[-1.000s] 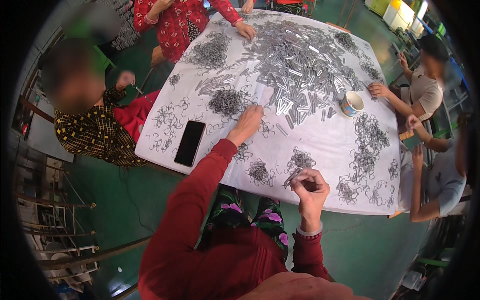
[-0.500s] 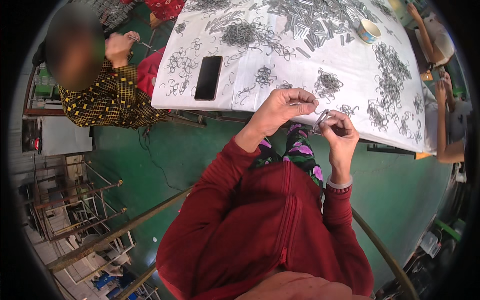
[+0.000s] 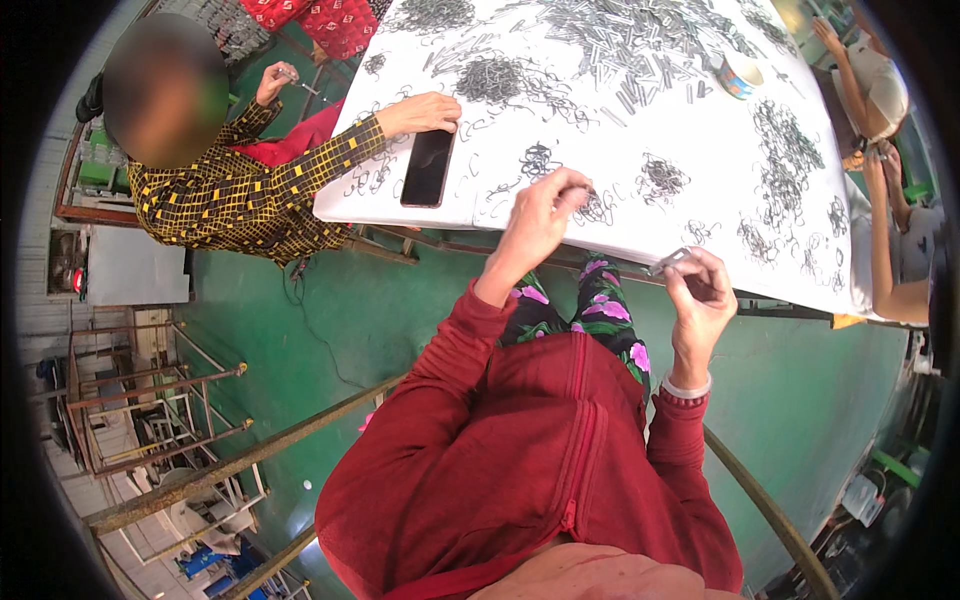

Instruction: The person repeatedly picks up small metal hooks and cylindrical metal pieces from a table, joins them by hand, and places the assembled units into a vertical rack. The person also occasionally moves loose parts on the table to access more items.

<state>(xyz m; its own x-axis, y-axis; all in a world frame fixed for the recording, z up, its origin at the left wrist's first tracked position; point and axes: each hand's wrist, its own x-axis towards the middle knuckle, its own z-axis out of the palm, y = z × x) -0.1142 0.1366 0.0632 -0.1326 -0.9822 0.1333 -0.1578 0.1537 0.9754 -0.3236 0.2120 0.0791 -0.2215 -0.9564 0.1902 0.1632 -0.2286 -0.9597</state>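
My right hand (image 3: 703, 295), raised just off the near table edge, pinches a small grey metal strip (image 3: 672, 262) between thumb and fingertips. Over the table's near side, my left hand (image 3: 545, 220) has its thumb and fingers drawn together beside a small heap of dark bent wire hooks (image 3: 597, 208). Whatever those fingertips hold, if anything, is too small to make out. More hook heaps lie close by, one (image 3: 538, 160) beyond my left hand and another (image 3: 662, 178) farther right.
White cloth covers the table (image 3: 630, 140). Many grey metal strips (image 3: 640, 50) are heaped at the far side near a paper cup (image 3: 740, 75). A black phone (image 3: 427, 168) lies left, by a co-worker's hand (image 3: 425, 113). Other people's arms (image 3: 880, 230) show at right.
My hands have moved apart: the left went forward to the hook heap, the right shifted slightly right with the strip. The left co-worker's arm has stretched onto the table by the phone.
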